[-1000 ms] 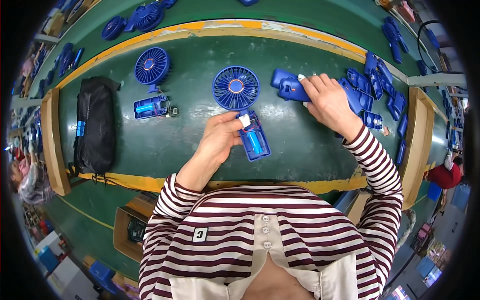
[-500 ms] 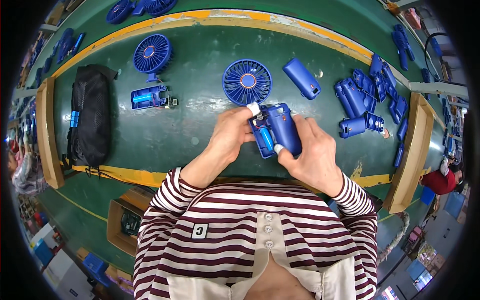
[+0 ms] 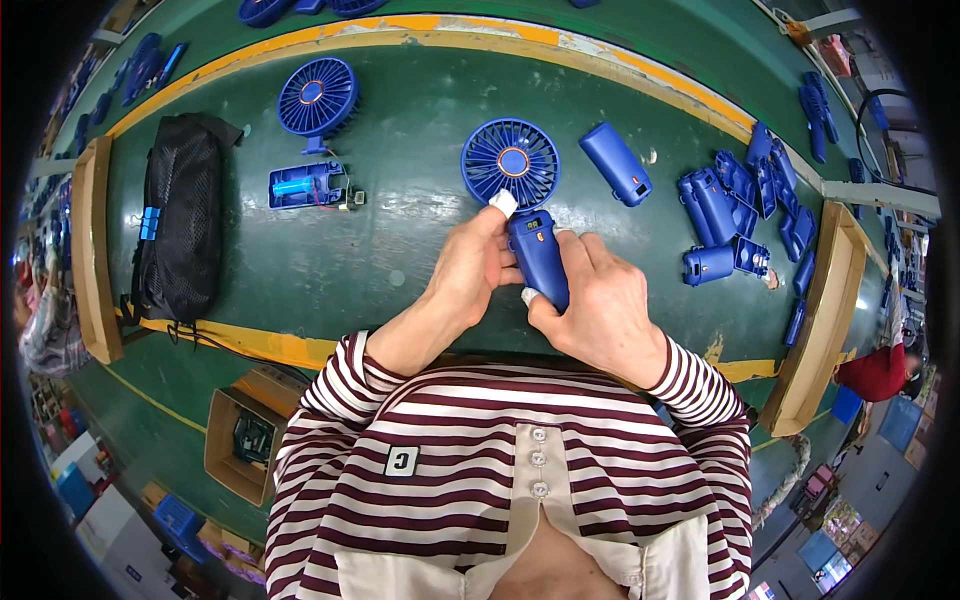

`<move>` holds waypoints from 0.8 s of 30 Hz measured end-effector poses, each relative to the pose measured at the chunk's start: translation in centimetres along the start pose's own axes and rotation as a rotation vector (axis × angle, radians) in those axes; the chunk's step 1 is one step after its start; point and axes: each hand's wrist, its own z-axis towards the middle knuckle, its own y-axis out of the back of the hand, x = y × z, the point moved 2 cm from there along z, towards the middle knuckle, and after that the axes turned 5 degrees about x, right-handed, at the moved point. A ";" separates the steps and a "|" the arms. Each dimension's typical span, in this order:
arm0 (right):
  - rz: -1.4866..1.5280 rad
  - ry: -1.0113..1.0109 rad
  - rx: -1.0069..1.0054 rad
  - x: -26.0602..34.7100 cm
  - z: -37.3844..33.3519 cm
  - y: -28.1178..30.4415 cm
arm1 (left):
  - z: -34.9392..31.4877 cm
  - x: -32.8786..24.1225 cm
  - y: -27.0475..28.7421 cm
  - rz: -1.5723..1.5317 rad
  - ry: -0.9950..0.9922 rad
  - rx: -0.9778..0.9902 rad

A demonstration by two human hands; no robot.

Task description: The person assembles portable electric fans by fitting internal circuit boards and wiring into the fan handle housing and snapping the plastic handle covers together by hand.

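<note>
A blue handheld fan (image 3: 512, 163) with a round slatted head lies in front of me, its handle (image 3: 541, 262) pointing toward my body. My left hand (image 3: 462, 268) is closed on the handle's left side, its white-capped thumb or finger at the neck below the head. On the other side my right hand (image 3: 606, 308) grips the blue casing cover, which sits over the handle's open half. The battery and wires inside are hidden beneath it. Whether the two halves are fully joined I cannot tell.
Beyond my right hand lies a loose blue casing cover (image 3: 616, 164), with a heap of casing parts (image 3: 708, 207) farther right. At left are another fan (image 3: 317, 97) with its open battery housing (image 3: 300, 187) and a black mesh bag (image 3: 184, 220). Cardboard trays (image 3: 815, 325) edge the green bench.
My right hand has moved the casing cover left onto the open handle half, hiding the blue battery. My left hand keeps its hold. The whole view has shifted slightly.
</note>
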 end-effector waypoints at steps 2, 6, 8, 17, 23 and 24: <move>-0.006 0.002 0.005 -0.1 0.0 -0.1 | 0.2 0.2 0.2 -0.002 0.001 0.005; -0.047 0.002 0.013 -0.1 0.0 -0.4 | 0.2 0.0 0.0 -0.006 -0.002 -0.010; -0.057 -0.012 0.023 -0.2 -0.1 -0.7 | 0.3 -0.1 -0.1 0.036 0.012 -0.020; -0.103 0.009 -0.023 -0.1 -0.3 -1.0 | 0.8 0.5 0.0 0.137 0.026 -0.117; 0.224 -0.203 -0.109 -1.5 -0.6 -1.0 | 0.9 0.4 0.3 0.095 -0.044 -0.079; 0.225 -0.203 -0.113 -1.8 -0.5 -1.2 | 0.9 0.3 0.3 0.083 -0.098 -0.074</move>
